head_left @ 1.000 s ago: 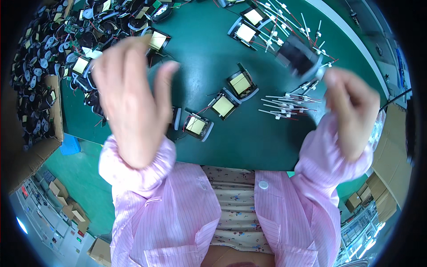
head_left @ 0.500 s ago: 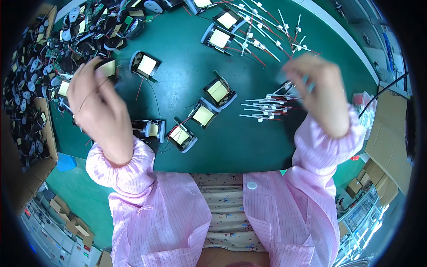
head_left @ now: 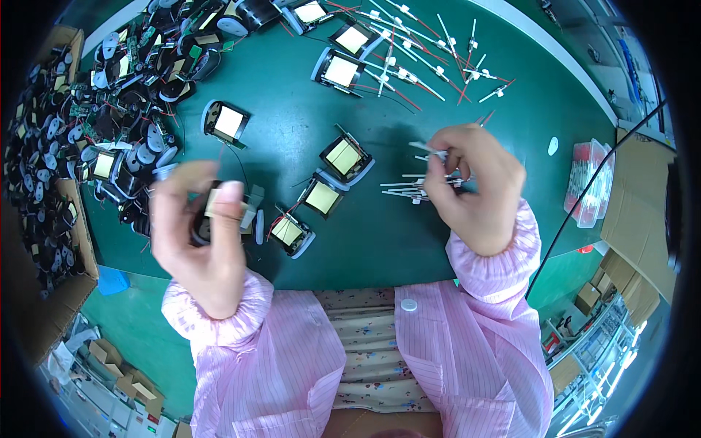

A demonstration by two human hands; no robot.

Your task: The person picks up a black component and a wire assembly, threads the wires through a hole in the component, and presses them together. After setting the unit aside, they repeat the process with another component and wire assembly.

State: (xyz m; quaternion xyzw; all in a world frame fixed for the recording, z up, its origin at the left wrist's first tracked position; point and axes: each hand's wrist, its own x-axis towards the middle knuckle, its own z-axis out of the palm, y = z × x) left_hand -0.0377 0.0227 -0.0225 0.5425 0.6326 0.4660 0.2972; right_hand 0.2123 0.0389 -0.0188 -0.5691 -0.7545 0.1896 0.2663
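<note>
My left hand (head_left: 201,237), blurred, is closed round a small black device with a pale yellow pad (head_left: 213,204), thumb on one side and fingers on the other; grey-ended parts beside it are partly hidden. My right hand (head_left: 478,182) pinches a wire lead with a white end (head_left: 423,147), its red wire ends showing beyond the knuckles. Just below those fingers lies a row of similar white-and-red leads (head_left: 409,191). Between the hands, black devices with yellow pads sit on the table: one device (head_left: 343,157), another device (head_left: 321,197) and a third device (head_left: 290,232).
A large heap of black devices (head_left: 131,109) covers the left side, beside a cardboard box (head_left: 84,248) full of more. Loose leads (head_left: 438,71) lie at the far right. A clear plastic box (head_left: 588,182) stands at the right edge, with a black cable (head_left: 577,204) passing it.
My left hand has come from the heap toward me and right, bringing a black device. The right hand has moved left and nearer, now with a lead in its fingers. The view has shifted slightly.
</note>
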